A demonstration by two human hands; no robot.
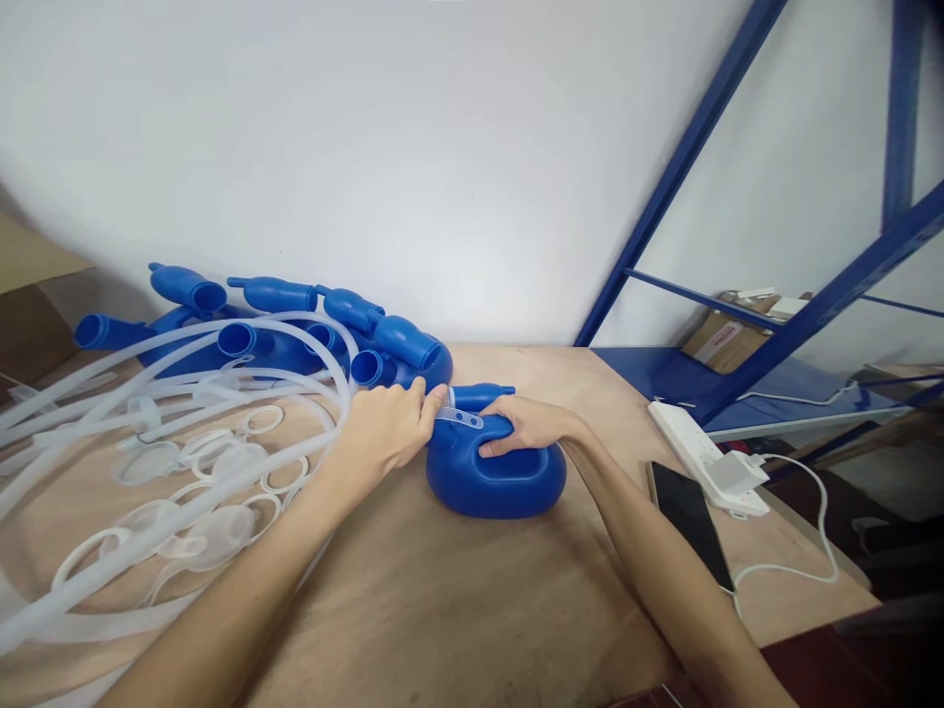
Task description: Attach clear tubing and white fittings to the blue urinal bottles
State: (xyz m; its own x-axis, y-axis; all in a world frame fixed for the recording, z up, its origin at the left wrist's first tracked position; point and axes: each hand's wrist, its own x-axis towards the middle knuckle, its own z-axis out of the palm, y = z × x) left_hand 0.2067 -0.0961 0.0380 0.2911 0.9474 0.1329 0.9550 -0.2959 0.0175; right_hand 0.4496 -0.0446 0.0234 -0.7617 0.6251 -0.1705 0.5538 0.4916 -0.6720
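Observation:
A blue plastic bottle with a moulded handle [487, 487] rests on the wooden table in front of me. My right hand [535, 423] is closed around its handle, thumb on the near side. At the bottle's neck, my left hand [394, 418] has its fingers closed around the mouth area, which they mostly hide. A translucent strap with small holes [461, 417] sticks out from under the left hand and lies over the bottle's top. Behind the right hand a blue spout-like piece [483, 395] points right; I cannot tell whether it joins this bottle.
Several blue bottles [405, 339] stand against the wall. Clear tubes [213, 492] and translucent caps and rings [221, 536] spread over the left side. At right lie a phone [689, 521] and a white power strip [689, 442] with a plugged-in cable. A blue shelf frame [685, 147] rises behind.

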